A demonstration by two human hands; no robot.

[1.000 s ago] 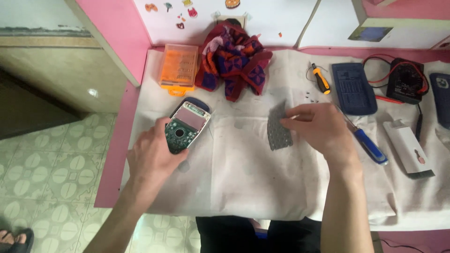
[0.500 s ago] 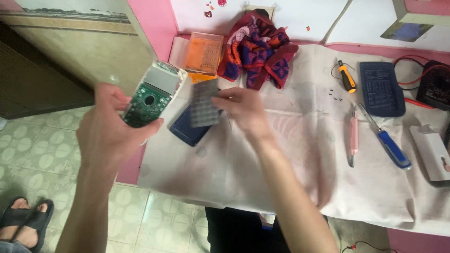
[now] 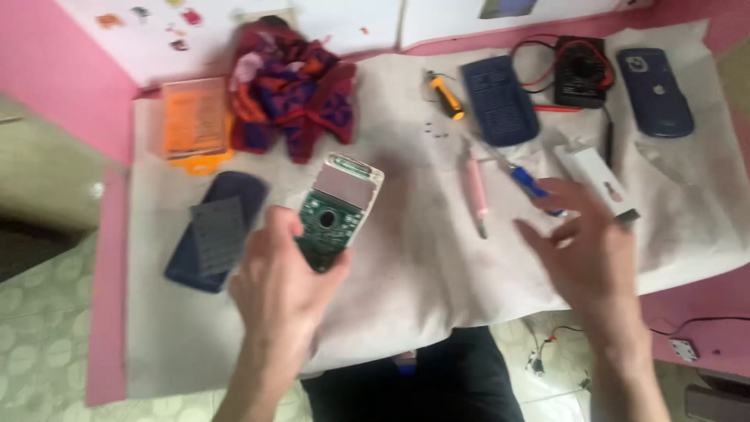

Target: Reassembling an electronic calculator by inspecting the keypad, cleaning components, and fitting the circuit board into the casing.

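Head view: the left hand (image 3: 281, 289) grips an opened calculator (image 3: 337, 209), fingers clamped round its lower end, green circuit board and grey screen back facing up. It sits just left of centre above a white cloth (image 3: 414, 289).

At nine o'clock from the calculator a dark blue back cover (image 3: 195, 254) lies flat, with a grey keypad mat (image 3: 219, 232) resting on it. At eleven o'clock sits an orange box (image 3: 194, 117), and at twelve a red and purple fabric heap (image 3: 291, 86).

The right hand (image 3: 590, 250) hovers at three o'clock from the calculator, fingers spread apart and empty, its tips near a blue-handled screwdriver (image 3: 531, 185) and a white box (image 3: 595, 173). A pink tool (image 3: 476, 187) lies between the hands.

Further at one o'clock: a small orange-handled screwdriver (image 3: 447, 94), a dark blue calculator (image 3: 498, 99), a multimeter (image 3: 580, 72) with red leads, and a blue phone (image 3: 655, 90).
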